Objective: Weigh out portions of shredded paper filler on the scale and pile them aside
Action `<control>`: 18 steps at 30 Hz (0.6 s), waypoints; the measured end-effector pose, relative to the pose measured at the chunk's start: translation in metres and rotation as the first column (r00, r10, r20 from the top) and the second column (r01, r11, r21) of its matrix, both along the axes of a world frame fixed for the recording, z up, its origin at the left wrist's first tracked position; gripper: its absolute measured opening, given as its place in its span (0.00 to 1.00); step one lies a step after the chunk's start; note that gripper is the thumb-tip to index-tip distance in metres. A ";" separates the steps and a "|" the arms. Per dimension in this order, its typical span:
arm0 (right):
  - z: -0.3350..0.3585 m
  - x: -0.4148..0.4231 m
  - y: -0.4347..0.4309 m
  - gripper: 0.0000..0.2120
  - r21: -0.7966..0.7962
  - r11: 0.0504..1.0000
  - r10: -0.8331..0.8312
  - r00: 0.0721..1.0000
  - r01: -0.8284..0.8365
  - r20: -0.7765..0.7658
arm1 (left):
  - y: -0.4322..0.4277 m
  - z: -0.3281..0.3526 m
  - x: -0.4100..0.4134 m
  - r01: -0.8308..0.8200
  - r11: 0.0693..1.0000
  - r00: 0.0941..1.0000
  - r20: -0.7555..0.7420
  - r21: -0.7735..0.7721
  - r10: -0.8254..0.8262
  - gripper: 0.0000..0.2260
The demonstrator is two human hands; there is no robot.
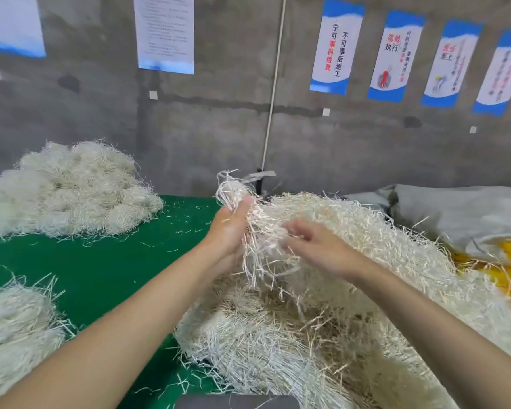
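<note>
While the left hand (230, 231) clutches a wiry paper tuft (261, 256) over the fluffy four-o'clock heap (366, 240), the right hand (317, 250) is too blurred to judge its grip.

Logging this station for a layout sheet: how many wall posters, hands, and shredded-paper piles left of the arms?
Wall posters: 6
Hands: 2 (left hand, holding a clump of shreds, and right hand)
Shredded-paper piles left of the arms: 2
Total: 10
</note>
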State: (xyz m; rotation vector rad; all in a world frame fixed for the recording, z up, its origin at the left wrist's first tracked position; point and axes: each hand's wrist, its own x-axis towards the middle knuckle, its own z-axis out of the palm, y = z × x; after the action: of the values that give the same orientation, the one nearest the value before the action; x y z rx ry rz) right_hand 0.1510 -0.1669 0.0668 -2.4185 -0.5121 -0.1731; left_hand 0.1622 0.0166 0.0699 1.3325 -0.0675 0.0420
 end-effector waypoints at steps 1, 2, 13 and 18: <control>-0.011 0.000 -0.006 0.25 -0.143 0.990 -0.016 0.999 0.011 -0.034 | 0.003 0.000 0.002 -0.004 0.999 1.000 -0.023 -0.040 0.003 0.31; -0.021 0.000 -0.012 0.25 -0.237 0.971 -0.054 0.997 0.039 -0.055 | 0.004 0.001 0.003 0.006 0.997 0.999 -0.031 -0.083 -0.008 0.30; -0.042 -0.008 -0.067 0.24 -0.250 0.909 -0.353 0.935 0.333 -0.041 | 0.035 0.021 0.009 -0.184 0.929 0.978 0.154 0.322 0.140 0.13; -0.047 0.005 -0.077 0.25 0.072 0.913 -0.398 0.915 0.402 -0.060 | 0.037 -0.001 -0.007 0.057 0.050 0.931 -0.035 0.997 -0.364 0.18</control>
State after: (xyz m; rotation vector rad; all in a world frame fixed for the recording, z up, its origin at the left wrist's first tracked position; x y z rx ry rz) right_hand 0.1556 -0.2444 0.0198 -2.4121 0.0194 -0.3085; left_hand 0.1548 0.0540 0.0686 2.7767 -0.6223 -0.1507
